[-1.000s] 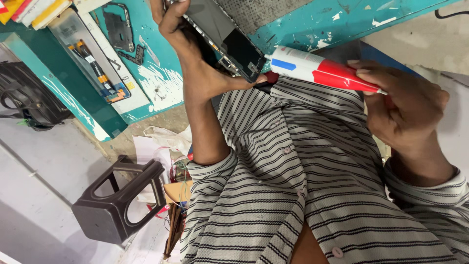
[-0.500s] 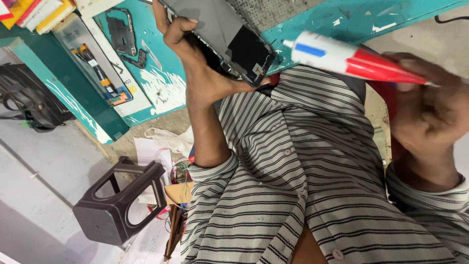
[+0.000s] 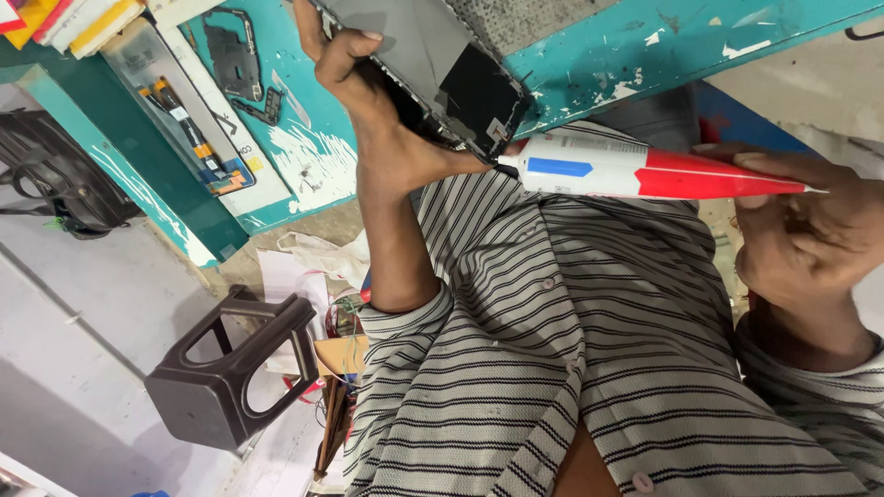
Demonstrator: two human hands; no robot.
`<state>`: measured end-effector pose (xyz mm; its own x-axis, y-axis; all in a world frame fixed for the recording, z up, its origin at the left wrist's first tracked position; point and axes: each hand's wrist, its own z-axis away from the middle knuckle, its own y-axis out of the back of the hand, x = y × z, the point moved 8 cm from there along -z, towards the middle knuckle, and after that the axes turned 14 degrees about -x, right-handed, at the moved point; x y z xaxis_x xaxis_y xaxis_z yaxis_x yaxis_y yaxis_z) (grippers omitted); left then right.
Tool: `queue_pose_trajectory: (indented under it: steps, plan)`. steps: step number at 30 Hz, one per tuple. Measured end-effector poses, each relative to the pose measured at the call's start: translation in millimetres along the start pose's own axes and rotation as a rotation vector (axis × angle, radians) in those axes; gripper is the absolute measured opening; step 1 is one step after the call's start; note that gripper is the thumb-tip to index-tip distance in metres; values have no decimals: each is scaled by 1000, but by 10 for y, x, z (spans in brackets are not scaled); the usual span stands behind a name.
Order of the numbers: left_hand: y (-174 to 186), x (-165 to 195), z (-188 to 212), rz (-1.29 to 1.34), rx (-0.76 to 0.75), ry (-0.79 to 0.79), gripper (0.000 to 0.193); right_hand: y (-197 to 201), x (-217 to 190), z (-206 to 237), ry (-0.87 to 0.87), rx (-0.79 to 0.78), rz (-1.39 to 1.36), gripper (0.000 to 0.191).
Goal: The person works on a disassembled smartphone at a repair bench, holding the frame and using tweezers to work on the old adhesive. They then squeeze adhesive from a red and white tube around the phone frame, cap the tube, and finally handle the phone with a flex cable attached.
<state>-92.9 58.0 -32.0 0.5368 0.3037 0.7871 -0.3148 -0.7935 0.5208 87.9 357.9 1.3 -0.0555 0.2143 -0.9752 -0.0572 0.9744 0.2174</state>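
The left hand point(image 3: 368, 101) grips a flat, dark, glass-fronted phone panel point(image 3: 433, 64) with a chipped lower corner, fingers curled over its upper edge and thumb behind, holding it tilted above the edge of the teal, paint-scarred workbench point(image 3: 645, 46). The right hand point(image 3: 810, 239) is wrapped around the crimped tail of a white, red and blue squeeze tube of adhesive point(image 3: 635, 170), fingers closed along its red end. A second ago the tube lay lower, across the grey-and-white striped shirt point(image 3: 571, 368), its nozzle clear of the panel; half a second ago it had lifted and swung toward the panel; now its thin tip sits just at the panel's broken lower corner, touching or all but touching, which I cannot settle from this angle. The panel itself has barely shifted. So the tube has been brought to the work, and, as I judge it, the glue is at the point of being applied along that edge. A dark plastic stool point(image 3: 230, 368) stands on the floor below.
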Motion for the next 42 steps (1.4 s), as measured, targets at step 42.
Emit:
queue_pose_trajectory:
  steps: [42]
  plan:
    - [20,25,-49,-56,-31,-48,135,-47,-67,-35,18,-14,78,10]
